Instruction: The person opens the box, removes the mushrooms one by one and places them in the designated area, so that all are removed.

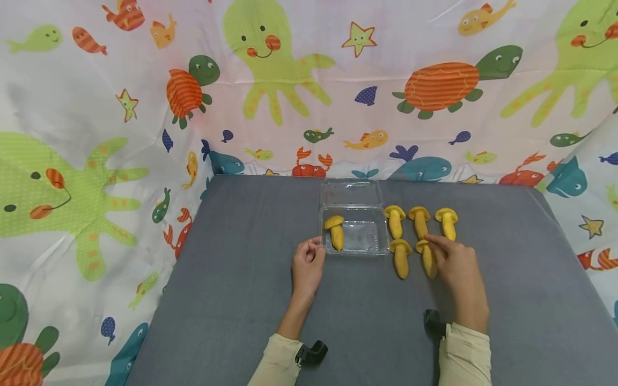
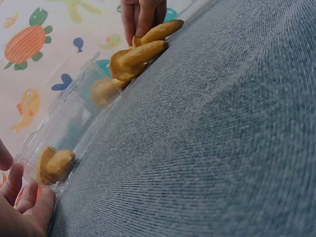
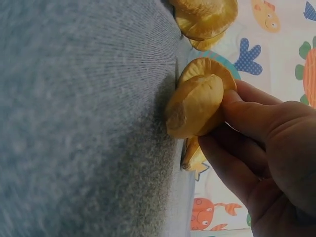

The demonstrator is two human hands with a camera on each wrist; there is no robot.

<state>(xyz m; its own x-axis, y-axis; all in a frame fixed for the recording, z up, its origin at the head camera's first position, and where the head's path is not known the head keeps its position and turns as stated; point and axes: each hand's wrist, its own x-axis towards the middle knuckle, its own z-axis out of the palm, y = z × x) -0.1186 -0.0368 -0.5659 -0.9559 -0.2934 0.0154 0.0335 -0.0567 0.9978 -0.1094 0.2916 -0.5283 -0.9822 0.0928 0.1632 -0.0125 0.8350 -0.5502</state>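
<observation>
A clear plastic clamshell box [image 1: 364, 230] lies on the table with its lid [image 1: 351, 193] folded back. One yellow mushroom [image 1: 336, 236] rests inside, toward the left. At the box's front left corner, my left hand [image 1: 307, 265] pinches the rim; the left wrist view shows thumb and fingers [image 2: 42, 207] at the clear wall. My right hand [image 1: 458, 271] pinches a mushroom [image 1: 428, 261] in the front row by its cap, between thumb and fingers. In the right wrist view that mushroom [image 3: 197, 106] has its stem end toward the camera.
Another front-row mushroom [image 1: 401, 260] lies just right of the box. Behind it is a back row: a left mushroom [image 1: 395, 222], a middle mushroom [image 1: 420, 220] and a right mushroom [image 1: 448, 222]. Grey cloth [image 1: 232, 300] covers the table; a sea-animal curtain [image 1: 367, 59] hangs behind.
</observation>
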